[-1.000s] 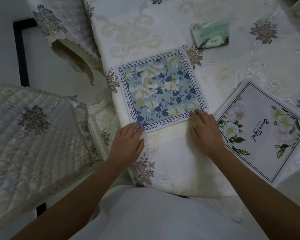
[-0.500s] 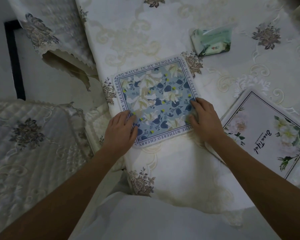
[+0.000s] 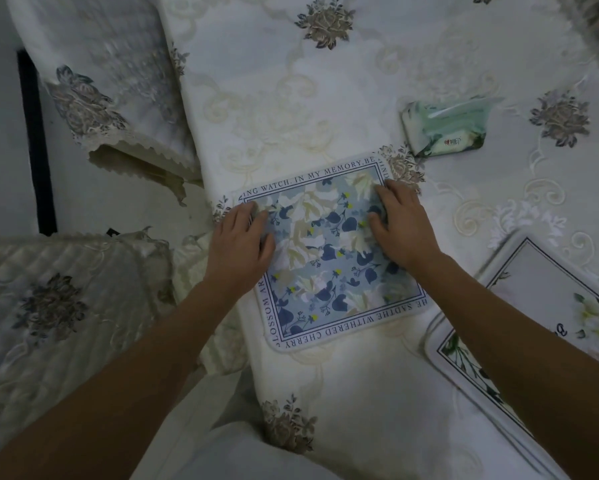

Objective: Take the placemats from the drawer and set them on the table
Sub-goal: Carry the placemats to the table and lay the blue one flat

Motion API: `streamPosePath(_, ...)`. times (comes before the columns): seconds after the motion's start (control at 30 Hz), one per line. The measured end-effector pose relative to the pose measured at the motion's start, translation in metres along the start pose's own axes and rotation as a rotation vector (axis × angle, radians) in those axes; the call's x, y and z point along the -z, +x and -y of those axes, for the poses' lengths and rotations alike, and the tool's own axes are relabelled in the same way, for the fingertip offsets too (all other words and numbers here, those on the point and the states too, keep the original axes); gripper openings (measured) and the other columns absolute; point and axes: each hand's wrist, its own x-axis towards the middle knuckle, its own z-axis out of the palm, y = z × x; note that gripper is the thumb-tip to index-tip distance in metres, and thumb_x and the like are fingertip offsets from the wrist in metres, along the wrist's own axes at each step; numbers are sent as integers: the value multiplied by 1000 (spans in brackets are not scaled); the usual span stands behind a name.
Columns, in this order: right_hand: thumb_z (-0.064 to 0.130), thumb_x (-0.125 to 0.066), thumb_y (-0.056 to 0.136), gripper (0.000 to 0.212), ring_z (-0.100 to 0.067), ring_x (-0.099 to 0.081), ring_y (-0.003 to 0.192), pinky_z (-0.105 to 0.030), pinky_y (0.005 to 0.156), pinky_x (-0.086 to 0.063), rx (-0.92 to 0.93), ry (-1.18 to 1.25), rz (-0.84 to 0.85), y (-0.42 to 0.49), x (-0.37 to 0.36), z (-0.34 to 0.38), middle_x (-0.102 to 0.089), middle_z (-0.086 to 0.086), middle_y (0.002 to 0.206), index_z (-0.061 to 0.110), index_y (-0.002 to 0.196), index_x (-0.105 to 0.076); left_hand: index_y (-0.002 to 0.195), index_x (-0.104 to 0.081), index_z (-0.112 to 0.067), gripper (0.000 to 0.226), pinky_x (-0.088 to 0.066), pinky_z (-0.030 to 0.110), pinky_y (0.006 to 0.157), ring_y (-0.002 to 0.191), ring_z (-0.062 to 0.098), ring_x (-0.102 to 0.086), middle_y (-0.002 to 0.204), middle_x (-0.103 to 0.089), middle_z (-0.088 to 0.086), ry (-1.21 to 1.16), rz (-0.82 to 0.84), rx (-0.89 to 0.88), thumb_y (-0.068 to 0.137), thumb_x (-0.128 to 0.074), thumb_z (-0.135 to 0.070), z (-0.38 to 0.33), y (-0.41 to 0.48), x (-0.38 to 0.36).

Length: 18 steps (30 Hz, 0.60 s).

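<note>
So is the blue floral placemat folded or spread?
Spread: the blue floral placemat lies flat on the tablecloth, left hand and right hand atop.

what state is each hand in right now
Left hand: open, fingers flat on the blue placemat.
Right hand: open, pressing flat on the same placemat.

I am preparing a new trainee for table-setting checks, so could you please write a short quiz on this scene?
1. True or false: the left hand and the right hand both press on the blue placemat.
2. What lies on the table just beyond that placemat's far right corner? A) a mug B) a green tissue pack C) a spoon
3. How many placemats are in view on the table?

Key: 1 true; 2 B; 3 two, the blue one and a white placemat to its right.
</note>
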Motion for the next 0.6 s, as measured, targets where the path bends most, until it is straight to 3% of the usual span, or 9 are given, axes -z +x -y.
streamPosePath(0.27,30,-46,95,52,-37,-36,137,-53,115,-26,-2,-82,-45,38,-12,27,-42,-17,149,8,141,-47,136,-57,-16,47,-36,51,109,135,33,-42,147,-50,11,-16,-37,-20,98,-42,-40,-6,28,-3)
streamPosePath(0.47,21,-46,97,50,-36,-30,144,-52,118,-22,167,-54,51,44,-35,79,-37,-17,155,8,145,-45,138,-55,-15,50,-31,47,111,136,32,-40,149,-49,9,-16,-8,-92,99,-39,-42,-28,47,-6)
streamPosePath(0.6,25,-37,95,56,-33,-28,146,-48,121,-19,244,-58,103,43,-38,86,-36,-13,156,9,148,-43,137,-55,-13,48,-29,43,110,132,30,-44,144,-53,8,-18,-35,-198,99,-43,-38,-38,51,-7)
